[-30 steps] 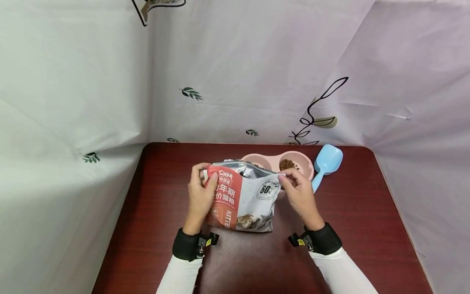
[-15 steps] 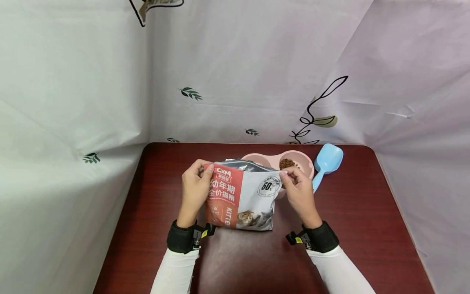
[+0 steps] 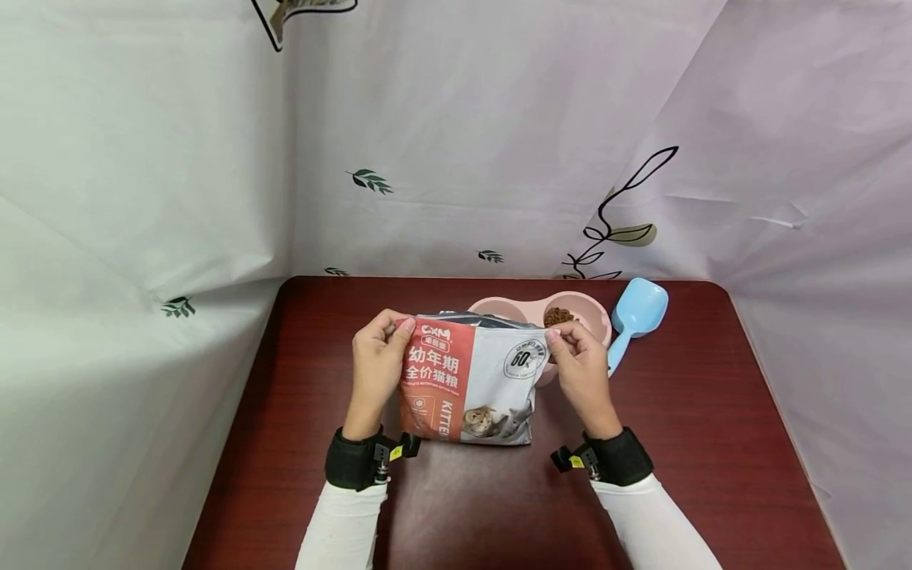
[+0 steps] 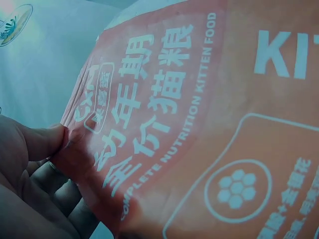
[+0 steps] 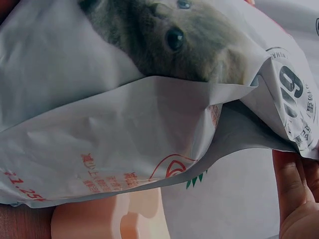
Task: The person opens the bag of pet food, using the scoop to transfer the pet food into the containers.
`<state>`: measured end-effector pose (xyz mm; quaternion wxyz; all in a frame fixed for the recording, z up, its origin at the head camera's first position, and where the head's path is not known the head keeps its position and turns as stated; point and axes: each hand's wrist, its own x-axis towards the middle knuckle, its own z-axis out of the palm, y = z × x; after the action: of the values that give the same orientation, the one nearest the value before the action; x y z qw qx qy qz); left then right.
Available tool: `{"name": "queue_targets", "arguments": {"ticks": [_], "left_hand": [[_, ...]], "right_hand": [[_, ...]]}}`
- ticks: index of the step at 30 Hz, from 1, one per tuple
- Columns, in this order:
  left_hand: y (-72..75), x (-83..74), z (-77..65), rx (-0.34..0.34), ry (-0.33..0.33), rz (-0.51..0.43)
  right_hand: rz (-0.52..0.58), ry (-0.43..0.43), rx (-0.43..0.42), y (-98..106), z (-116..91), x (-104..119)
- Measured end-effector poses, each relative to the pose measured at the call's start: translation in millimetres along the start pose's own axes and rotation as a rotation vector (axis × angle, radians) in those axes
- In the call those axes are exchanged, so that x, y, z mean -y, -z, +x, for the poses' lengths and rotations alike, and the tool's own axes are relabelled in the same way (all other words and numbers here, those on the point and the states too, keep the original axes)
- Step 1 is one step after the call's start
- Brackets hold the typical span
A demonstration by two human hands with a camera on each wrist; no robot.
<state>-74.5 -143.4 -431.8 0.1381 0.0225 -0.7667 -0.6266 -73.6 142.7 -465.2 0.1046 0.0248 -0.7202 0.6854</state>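
A red and white kitten food bag [image 3: 466, 384] stands on the table between both hands, its top edge pulled nearly straight and its mouth a narrow gap. The left hand [image 3: 378, 368] pinches the bag's upper left corner, thumb in front and fingers behind. At the upper right corner the right hand [image 3: 584, 376] pinches the edge the same way. In the left wrist view the thumb [image 4: 42, 142] presses on the red corner. The right wrist view shows the bag's folded side [image 5: 124, 134] and the fingers [image 5: 294, 184] behind its corner.
Behind the bag sits a pink double bowl [image 3: 594, 305], partly hidden, with brown kibble [image 3: 559, 317] in its right side. A light blue scoop [image 3: 640, 309] lies to its right. The dark red table [image 3: 684, 443] meets a white patterned cloth [image 3: 456, 158] at the back.
The left hand has shifted left and slightly up, drawing the bag's top taut and narrowing its mouth. The bag's front has flattened. The right hand has barely moved.
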Motion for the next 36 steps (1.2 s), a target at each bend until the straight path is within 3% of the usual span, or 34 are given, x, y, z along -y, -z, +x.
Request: {"name": "queue_targets", "arguments": {"ticks": [4,8,12,16,24,32,36], "left_hand": [[0.7,1.0,1.2,0.01,0.003,-0.023],[3.8,-1.2,2.9,0.072,-0.01,-0.012],[5.2,-7.4,8.0,0.136,-0.06,0.088],[3.9,-13.5,13.2,0.15,-0.088,0.187],[-1.3,-16.8,15.4,0.167,-0.104,0.248],[-5.1,-29.6,15.9,0.227,-0.262,0.476],[-8.3,-33.5,16.9,0.237,-0.273,0.516]], "right_hand": [[0.021,0.0,0.009,2,0,-2],[0.047,0.001,0.03,3,0,-1],[0.05,-0.007,0.038,4,0,0],[0.052,-0.018,0.044,3,0,1],[0.036,-0.02,0.033,3,1,2],[0.05,-0.016,0.039,4,0,1],[0.069,-0.019,0.044,4,-1,1]]}}
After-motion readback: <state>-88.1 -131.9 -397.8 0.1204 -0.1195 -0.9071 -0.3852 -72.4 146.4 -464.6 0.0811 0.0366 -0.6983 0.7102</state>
